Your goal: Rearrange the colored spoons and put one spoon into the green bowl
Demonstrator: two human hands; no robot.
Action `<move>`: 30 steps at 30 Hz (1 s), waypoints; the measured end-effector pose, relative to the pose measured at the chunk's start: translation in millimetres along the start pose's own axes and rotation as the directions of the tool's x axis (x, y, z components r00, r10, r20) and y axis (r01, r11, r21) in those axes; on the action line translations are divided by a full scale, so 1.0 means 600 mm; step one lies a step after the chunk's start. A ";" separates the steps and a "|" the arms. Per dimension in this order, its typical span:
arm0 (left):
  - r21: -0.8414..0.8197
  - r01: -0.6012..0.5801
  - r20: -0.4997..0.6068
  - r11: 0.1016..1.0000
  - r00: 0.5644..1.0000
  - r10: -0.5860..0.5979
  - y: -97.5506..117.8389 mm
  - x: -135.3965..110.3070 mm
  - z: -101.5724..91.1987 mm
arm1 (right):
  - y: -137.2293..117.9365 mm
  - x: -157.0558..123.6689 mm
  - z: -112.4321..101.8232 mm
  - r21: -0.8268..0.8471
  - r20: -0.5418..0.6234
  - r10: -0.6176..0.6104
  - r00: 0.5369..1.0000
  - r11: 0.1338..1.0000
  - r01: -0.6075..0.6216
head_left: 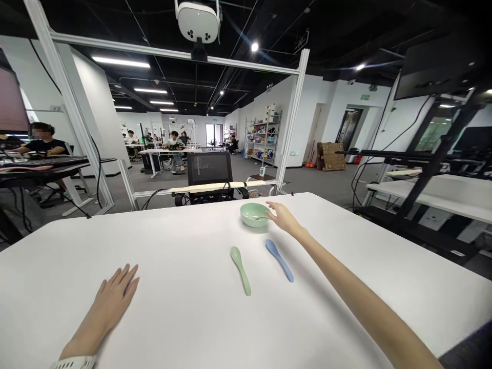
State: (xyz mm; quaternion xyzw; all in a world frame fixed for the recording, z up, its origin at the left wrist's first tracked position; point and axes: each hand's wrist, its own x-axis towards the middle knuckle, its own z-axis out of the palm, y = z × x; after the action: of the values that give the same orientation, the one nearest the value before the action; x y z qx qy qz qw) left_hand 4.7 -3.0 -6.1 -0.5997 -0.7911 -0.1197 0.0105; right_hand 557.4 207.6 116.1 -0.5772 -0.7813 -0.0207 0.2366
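A light green bowl (253,209) stands toward the far edge of the white table (161,307). My right hand (283,218) reaches to its right rim, its fingers curled around the handle end of a pale spoon (262,218) whose head lies inside the bowl. Part of that handle is hidden by the hand. Closer to me, a green spoon (240,270) and a blue spoon (280,260) rest apart on the tabletop, heads pointing away. On the left, my left hand (115,294) lies flat on the table, fingers stretched out and holding nothing.
A metal frame (172,51) with a white device (198,23) rises beyond the table. Behind it stand a black chair (209,169) and a storage shelf (263,133). Several people sit at desks farther back. A dark stand (426,164) is at the right.
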 end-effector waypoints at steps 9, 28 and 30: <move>0.002 0.011 0.012 1.000 1.000 -0.011 0.006 0.001 -0.005 | 0.119 -0.184 0.068 0.104 -0.033 -0.016 0.999 0.994 0.019; -0.015 -0.008 0.011 1.000 1.000 0.008 0.013 -0.006 -0.019 | 0.105 -0.218 0.075 0.082 0.124 0.058 0.991 0.994 -0.069; -0.011 -0.002 0.022 1.000 1.000 0.002 0.015 -0.007 -0.019 | 0.105 -0.218 0.074 0.085 0.121 0.061 0.991 0.994 -0.072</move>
State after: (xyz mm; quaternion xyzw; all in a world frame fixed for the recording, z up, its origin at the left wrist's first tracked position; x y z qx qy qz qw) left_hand 13.1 -7.0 5.9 -0.6017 -0.7900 -0.1175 -0.0012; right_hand 628.5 125.3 9.9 -0.5920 -0.7745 0.0564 0.2158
